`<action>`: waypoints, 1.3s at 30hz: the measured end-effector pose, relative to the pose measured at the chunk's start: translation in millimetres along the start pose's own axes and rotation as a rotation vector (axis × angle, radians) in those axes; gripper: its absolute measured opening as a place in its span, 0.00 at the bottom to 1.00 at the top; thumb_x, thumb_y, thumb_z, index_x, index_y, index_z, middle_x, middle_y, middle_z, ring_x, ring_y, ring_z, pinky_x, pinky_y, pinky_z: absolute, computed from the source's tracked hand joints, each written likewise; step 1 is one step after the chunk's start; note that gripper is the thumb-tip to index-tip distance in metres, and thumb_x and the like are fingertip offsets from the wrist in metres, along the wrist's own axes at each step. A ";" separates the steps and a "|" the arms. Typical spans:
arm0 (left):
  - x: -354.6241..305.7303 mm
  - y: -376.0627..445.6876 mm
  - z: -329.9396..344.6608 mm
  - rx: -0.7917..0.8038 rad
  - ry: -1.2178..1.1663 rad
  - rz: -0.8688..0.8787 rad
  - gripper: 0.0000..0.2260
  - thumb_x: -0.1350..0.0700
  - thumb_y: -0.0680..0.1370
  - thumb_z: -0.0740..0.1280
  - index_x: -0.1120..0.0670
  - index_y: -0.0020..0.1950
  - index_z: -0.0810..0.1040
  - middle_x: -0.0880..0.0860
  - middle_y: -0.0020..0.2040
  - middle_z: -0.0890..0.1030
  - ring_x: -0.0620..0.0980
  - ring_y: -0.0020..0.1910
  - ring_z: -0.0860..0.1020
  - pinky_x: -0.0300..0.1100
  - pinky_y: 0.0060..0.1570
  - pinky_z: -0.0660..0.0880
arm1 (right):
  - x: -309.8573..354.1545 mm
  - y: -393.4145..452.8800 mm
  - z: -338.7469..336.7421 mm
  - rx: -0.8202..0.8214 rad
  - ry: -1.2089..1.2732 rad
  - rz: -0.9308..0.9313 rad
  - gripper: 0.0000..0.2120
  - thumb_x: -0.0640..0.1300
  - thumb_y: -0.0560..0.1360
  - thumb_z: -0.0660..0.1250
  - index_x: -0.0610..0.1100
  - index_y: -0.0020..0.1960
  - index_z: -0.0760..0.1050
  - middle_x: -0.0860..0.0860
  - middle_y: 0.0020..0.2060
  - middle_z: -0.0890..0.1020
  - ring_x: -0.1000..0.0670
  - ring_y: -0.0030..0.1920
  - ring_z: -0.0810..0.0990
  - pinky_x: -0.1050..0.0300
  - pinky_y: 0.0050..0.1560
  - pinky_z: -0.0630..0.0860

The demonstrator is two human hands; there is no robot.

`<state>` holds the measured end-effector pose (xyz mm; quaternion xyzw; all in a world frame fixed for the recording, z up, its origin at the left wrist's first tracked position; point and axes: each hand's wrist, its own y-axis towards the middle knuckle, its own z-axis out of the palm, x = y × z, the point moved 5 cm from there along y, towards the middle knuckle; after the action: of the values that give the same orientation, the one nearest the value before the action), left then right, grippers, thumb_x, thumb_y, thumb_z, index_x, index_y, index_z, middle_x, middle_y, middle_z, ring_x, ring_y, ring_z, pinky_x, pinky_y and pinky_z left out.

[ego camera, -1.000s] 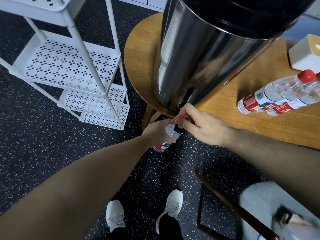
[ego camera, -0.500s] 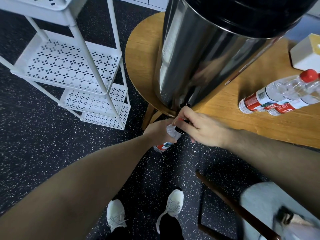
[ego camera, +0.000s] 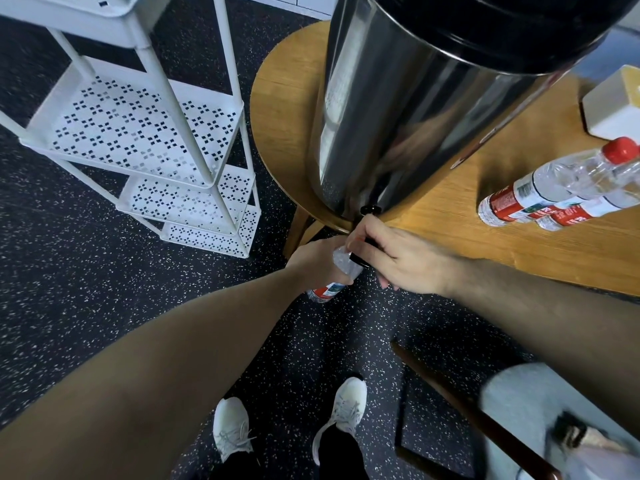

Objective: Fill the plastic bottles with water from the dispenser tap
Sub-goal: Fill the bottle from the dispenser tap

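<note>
A person stood at a round wooden table (ego camera: 277, 109) carrying a large steel water dispenser (ego camera: 398, 109) with a black lid. Below the dispenser's base, at the table's rim, the left hand (ego camera: 313, 259) gripped a clear plastic bottle (ego camera: 341, 273) with a red label, its neck tilted up toward the black tap (ego camera: 367, 237) that jutted from the dispenser's foot. The right hand (ego camera: 398, 258) covered that tap, thumb and forefinger pinching its handle while the other fingers curled downward beside the bottle. The bottle's mouth sat just under the spout, partly hidden by the fingers; whether water ran could not be told.

To the right of the dispenser, two more bottles (ego camera: 554, 188) with red labels lay side by side on the table, one showing a red cap, and beyond them stood a white and yellow box (ego camera: 613, 109). To the dispenser's left a white perforated shelf rack (ego camera: 138, 133) stood on the dark speckled floor (ego camera: 69, 289). Beneath the tap, white sneakers (ego camera: 346, 407) showed on that floor, with a dark wooden chair frame (ego camera: 467, 410) near them.
</note>
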<state>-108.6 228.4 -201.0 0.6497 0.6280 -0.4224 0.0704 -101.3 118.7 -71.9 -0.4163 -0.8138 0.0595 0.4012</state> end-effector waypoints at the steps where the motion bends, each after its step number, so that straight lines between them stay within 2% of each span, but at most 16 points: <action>1: 0.9 0.7 0.8 0.005 0.000 0.002 0.29 0.49 0.72 0.75 0.47 0.70 0.69 0.43 0.48 0.73 0.46 0.48 0.74 0.40 0.46 0.68 | 0.0 -0.1 0.1 0.001 0.001 0.000 0.17 0.61 0.80 0.50 0.49 0.53 0.66 0.66 0.33 0.78 0.55 0.25 0.77 0.46 0.37 0.77; 4: 0.8 0.6 0.4 0.010 0.009 -0.001 0.29 0.48 0.71 0.75 0.46 0.70 0.68 0.43 0.50 0.75 0.47 0.49 0.76 0.40 0.46 0.68 | 0.1 -0.8 -0.3 0.000 -0.003 0.000 0.18 0.62 0.79 0.50 0.49 0.54 0.67 0.68 0.33 0.78 0.54 0.27 0.78 0.45 0.41 0.77; 7: 0.1 0.4 -0.3 0.013 0.013 -0.001 0.27 0.48 0.72 0.75 0.46 0.69 0.69 0.40 0.45 0.72 0.47 0.49 0.76 0.39 0.46 0.68 | 0.9 -0.8 -0.2 -0.004 -0.012 -0.008 0.18 0.62 0.79 0.50 0.49 0.54 0.67 0.69 0.34 0.77 0.52 0.30 0.79 0.43 0.44 0.76; 10: -0.8 1.4 0.2 0.014 0.012 0.007 0.27 0.48 0.71 0.75 0.46 0.68 0.69 0.41 0.48 0.71 0.47 0.51 0.76 0.40 0.47 0.69 | 1.1 -1.2 -0.7 -0.010 -0.004 -0.001 0.16 0.60 0.80 0.51 0.49 0.54 0.67 0.69 0.33 0.77 0.53 0.29 0.79 0.44 0.44 0.76; 14: -0.1 0.5 -0.2 0.020 -0.009 -0.004 0.26 0.48 0.73 0.75 0.47 0.68 0.70 0.43 0.49 0.72 0.47 0.50 0.74 0.40 0.49 0.70 | 0.9 -1.4 -1.7 -0.005 -0.006 0.018 0.15 0.60 0.80 0.51 0.50 0.54 0.67 0.67 0.31 0.78 0.58 0.27 0.77 0.44 0.43 0.77; 18: -0.5 -0.7 -1.2 0.011 -0.019 -0.001 0.29 0.49 0.73 0.76 0.48 0.70 0.69 0.43 0.50 0.73 0.47 0.52 0.75 0.40 0.49 0.69 | -1.0 -0.4 -2.0 -0.024 0.002 0.011 0.15 0.62 0.79 0.51 0.52 0.53 0.66 0.59 0.29 0.79 0.56 0.27 0.78 0.44 0.43 0.76; 21: 1.0 -0.1 -0.8 0.014 -0.013 -0.006 0.29 0.49 0.73 0.76 0.48 0.71 0.69 0.44 0.51 0.74 0.47 0.51 0.75 0.40 0.49 0.69 | -2.3 1.1 -1.9 -0.023 0.007 0.005 0.14 0.61 0.79 0.51 0.52 0.53 0.66 0.61 0.30 0.79 0.56 0.26 0.77 0.45 0.42 0.77; 23: 0.5 -0.7 -1.2 0.014 -0.012 -0.009 0.29 0.48 0.73 0.76 0.49 0.70 0.70 0.44 0.50 0.74 0.46 0.50 0.73 0.40 0.48 0.69 | -3.0 1.5 -1.9 -0.029 0.013 0.005 0.14 0.60 0.80 0.52 0.51 0.53 0.66 0.59 0.29 0.79 0.56 0.26 0.77 0.46 0.41 0.77; 27: 1.3 -0.6 -0.2 0.019 -0.027 -0.022 0.29 0.48 0.72 0.76 0.49 0.71 0.69 0.44 0.51 0.74 0.49 0.56 0.77 0.40 0.49 0.69 | -4.4 0.6 -1.5 -0.034 0.015 0.005 0.14 0.61 0.80 0.52 0.52 0.52 0.66 0.57 0.28 0.79 0.56 0.26 0.77 0.46 0.40 0.77; 31: 2.3 -0.7 0.1 0.013 -0.026 -0.023 0.31 0.48 0.72 0.77 0.47 0.72 0.69 0.47 0.62 0.79 0.51 0.60 0.77 0.40 0.49 0.69 | -6.5 0.9 -1.7 -0.048 0.021 0.007 0.14 0.61 0.80 0.52 0.51 0.53 0.67 0.52 0.27 0.78 0.55 0.26 0.78 0.45 0.39 0.77; 39: 2.6 -0.3 0.7 0.008 -0.045 -0.019 0.30 0.49 0.71 0.76 0.46 0.71 0.70 0.45 0.60 0.78 0.48 0.58 0.77 0.40 0.50 0.69 | -7.2 -0.1 -1.6 -0.055 0.000 0.015 0.18 0.65 0.77 0.49 0.53 0.54 0.67 0.48 0.28 0.79 0.57 0.27 0.78 0.46 0.40 0.77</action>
<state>-109.5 230.0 -202.9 0.6344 0.6306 -0.4403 0.0778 -97.9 113.0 -75.1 -0.4331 -0.8120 0.0400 0.3892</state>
